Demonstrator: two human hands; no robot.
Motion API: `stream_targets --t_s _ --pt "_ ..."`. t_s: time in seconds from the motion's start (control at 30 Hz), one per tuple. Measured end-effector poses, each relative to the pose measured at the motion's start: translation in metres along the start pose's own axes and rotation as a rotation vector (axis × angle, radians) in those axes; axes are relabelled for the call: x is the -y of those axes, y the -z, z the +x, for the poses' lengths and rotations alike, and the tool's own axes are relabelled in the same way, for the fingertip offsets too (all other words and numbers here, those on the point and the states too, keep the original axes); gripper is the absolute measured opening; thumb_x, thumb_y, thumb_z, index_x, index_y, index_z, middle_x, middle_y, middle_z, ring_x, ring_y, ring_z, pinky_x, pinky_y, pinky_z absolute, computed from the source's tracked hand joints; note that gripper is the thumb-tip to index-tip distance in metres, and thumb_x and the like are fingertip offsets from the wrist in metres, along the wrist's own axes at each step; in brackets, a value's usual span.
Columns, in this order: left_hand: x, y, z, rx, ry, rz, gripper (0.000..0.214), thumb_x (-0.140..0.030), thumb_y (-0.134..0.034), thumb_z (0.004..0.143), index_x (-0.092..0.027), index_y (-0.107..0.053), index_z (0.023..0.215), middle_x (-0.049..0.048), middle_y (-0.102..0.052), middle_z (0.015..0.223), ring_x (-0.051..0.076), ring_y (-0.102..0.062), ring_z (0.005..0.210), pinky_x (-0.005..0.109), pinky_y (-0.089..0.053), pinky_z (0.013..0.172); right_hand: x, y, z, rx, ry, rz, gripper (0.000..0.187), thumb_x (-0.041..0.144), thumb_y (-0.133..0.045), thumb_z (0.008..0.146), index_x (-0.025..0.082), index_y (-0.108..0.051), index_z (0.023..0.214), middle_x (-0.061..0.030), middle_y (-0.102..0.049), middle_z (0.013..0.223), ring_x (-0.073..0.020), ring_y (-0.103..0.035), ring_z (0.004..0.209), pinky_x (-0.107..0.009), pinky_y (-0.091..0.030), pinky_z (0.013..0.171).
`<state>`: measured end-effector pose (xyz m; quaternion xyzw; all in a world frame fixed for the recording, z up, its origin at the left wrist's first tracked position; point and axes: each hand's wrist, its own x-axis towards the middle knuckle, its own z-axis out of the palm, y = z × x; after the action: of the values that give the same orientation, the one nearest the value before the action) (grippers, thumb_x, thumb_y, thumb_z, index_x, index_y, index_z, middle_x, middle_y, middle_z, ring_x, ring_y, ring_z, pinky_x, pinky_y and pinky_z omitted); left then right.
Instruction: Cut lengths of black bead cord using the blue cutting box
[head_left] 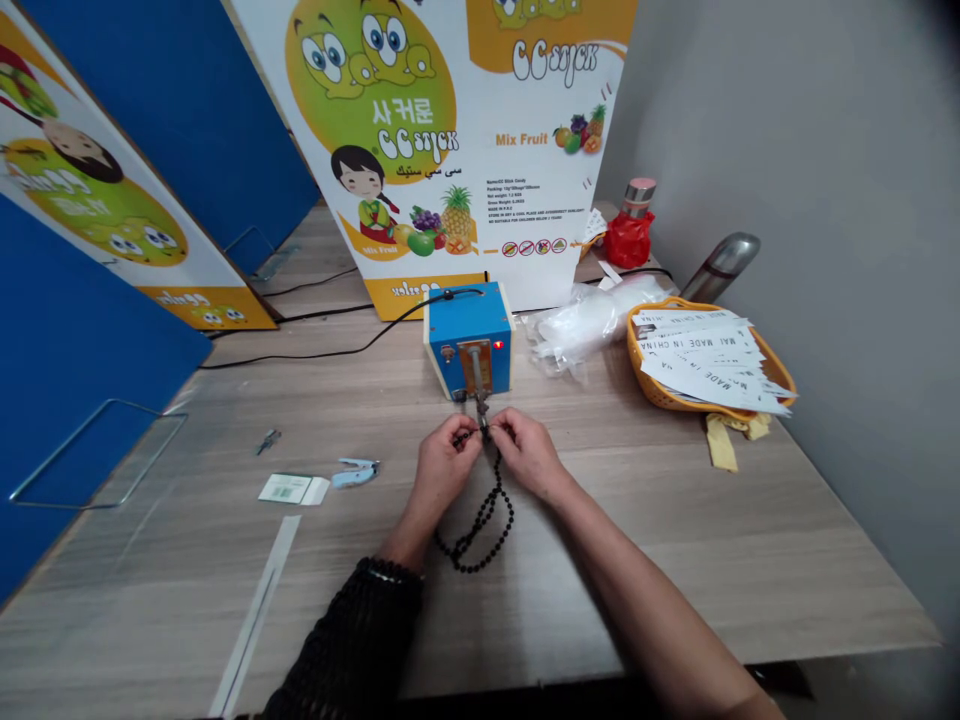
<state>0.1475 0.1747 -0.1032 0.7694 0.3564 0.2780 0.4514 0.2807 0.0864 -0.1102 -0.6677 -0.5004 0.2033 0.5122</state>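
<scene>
A strand of black beads point(501, 530) hangs from my fingers and lies looped on the table between my forearms. My left hand point(448, 458) pinches one part of it, close under the metal tip of a small blue machine point(471, 330). On the other side of that tip my right hand point(523, 450) is closed too, thumb and fingers together at the strand's upper end. A red light glows on the machine's front. The exact spot where the strand meets the tip is partly hidden by my fingers.
At the right stands an orange basket point(643, 385) of printed paper strips, with plastic bags point(589, 325) beside it and a metal flask point(721, 268) behind. Left lie a light-blue stapler point(355, 473), a small packet point(289, 489) and a ruler-like strip point(259, 610). A printed carton point(450, 150) stands behind.
</scene>
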Motion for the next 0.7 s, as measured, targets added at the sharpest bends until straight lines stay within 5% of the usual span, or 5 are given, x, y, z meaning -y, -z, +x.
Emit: stream_targets --t_s 0.53,0.7 --pt "-0.012 -0.002 -0.011 -0.003 0.034 -0.071 0.015 -0.031 -0.058 0.078 -0.017 -0.062 0.082 -0.0010 -0.059 0.067 0.014 -0.054 0.064 0.023 -0.041 0.062 0.005 0.003 -0.010 0.013 -0.033 0.017 0.012 0.023 -0.052 0.092 0.018 -0.060 0.084 0.0000 -0.060 0.075 -0.0148 -0.052 0.067 -0.024 -0.037 0.064" --pt "-0.019 0.007 -0.031 0.061 0.179 -0.272 0.037 -0.046 -0.060 0.082 -0.014 -0.063 0.101 0.0036 -0.064 0.077 0.014 -0.055 0.061 0.023 -0.042 0.055 0.024 0.013 -0.019 -0.022 -0.028 0.061 0.015 0.026 -0.051 0.092 0.017 -0.059 0.083 0.0000 -0.059 0.073 -0.0144 -0.050 0.065 -0.023 -0.037 0.062"
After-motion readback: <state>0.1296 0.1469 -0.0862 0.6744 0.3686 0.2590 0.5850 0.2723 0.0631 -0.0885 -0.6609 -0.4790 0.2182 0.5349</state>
